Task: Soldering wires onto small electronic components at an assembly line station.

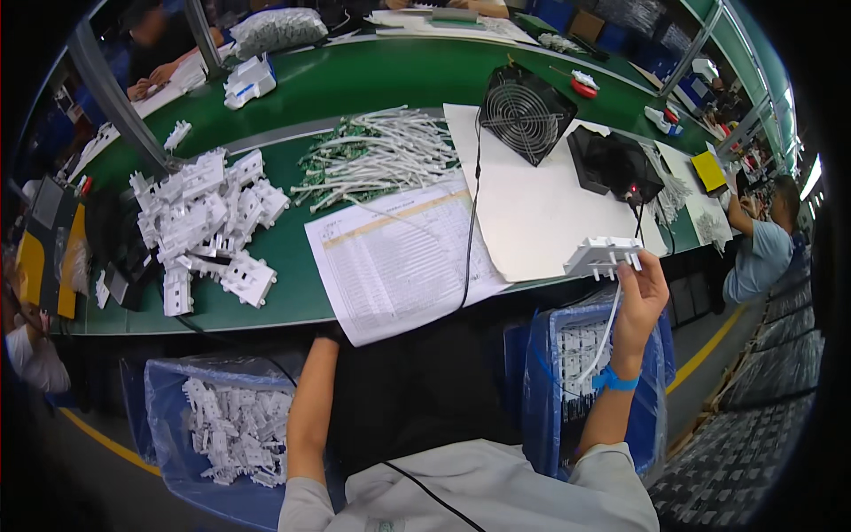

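Observation:
Over the front right of the table, my right hand is closed on a white plastic housing, gripping its right end. Small pegs stick out along the housing's lower side, and a white cable hangs from it toward the bin below. A blue band circles my right wrist. My left forearm reaches up to the table's front edge, beside a printed sheet; the left hand itself is hidden there.
White housings are heaped at the left, and white cables with green boards lie at centre. A black fan and a black box stand at the right. Blue lined bins with white parts flank me. Several people sit nearby.

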`<control>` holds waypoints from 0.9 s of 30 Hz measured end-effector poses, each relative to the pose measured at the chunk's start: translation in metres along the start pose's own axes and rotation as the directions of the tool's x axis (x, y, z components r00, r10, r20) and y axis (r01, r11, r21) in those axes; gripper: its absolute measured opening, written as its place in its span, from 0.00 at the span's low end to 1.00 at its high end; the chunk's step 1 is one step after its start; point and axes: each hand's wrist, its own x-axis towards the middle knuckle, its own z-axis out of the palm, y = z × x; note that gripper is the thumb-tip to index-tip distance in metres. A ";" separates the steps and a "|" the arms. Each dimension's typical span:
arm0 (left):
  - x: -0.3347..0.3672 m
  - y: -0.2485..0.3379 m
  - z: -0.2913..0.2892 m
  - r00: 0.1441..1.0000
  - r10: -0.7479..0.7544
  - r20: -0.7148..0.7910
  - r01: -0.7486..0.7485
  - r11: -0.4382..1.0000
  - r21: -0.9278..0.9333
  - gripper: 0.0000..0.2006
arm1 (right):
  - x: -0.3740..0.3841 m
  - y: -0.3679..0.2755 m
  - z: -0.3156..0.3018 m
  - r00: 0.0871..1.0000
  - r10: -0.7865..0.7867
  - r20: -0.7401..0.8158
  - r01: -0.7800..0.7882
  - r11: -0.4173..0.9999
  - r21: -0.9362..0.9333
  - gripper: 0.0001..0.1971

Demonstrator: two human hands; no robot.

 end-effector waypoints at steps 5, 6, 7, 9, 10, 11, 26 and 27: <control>-0.027 0.006 0.006 0.996 -0.006 0.085 0.007 1.000 -0.017 0.24 | 0.036 0.045 0.017 0.996 0.083 0.018 -0.083 0.996 -0.044 0.15; -0.035 0.006 0.007 0.995 -0.013 0.103 0.016 1.000 -0.022 0.24 | 0.046 0.056 0.022 0.995 0.098 0.018 -0.097 0.994 -0.050 0.15; -0.044 0.006 0.007 0.992 -0.020 0.125 0.024 0.999 -0.030 0.25 | 0.054 0.068 0.028 0.994 0.103 0.041 -0.101 0.994 -0.038 0.15; -0.061 0.003 0.005 0.986 -0.037 0.160 0.045 0.998 -0.050 0.25 | 0.069 0.088 0.036 0.985 0.143 0.102 -0.145 0.989 0.013 0.15; -0.069 -0.001 0.001 0.984 -0.040 0.171 0.051 0.997 -0.062 0.25 | 0.076 0.096 0.039 0.977 0.172 0.126 -0.174 0.985 0.007 0.15; -0.076 -0.003 -0.003 0.983 -0.043 0.178 0.058 0.995 -0.078 0.25 | 0.083 0.103 0.043 0.970 0.183 0.161 -0.187 0.982 0.011 0.15; -0.044 0.146 -0.175 0.302 0.161 0.940 0.056 0.981 -0.186 0.32 | 0.120 0.110 0.077 0.802 0.360 0.476 -0.225 0.921 -0.319 0.16; -0.034 0.163 -0.193 0.220 0.319 0.922 0.065 0.938 -0.340 0.31 | 0.120 0.110 0.077 0.827 0.305 0.472 -0.140 0.925 -0.352 0.16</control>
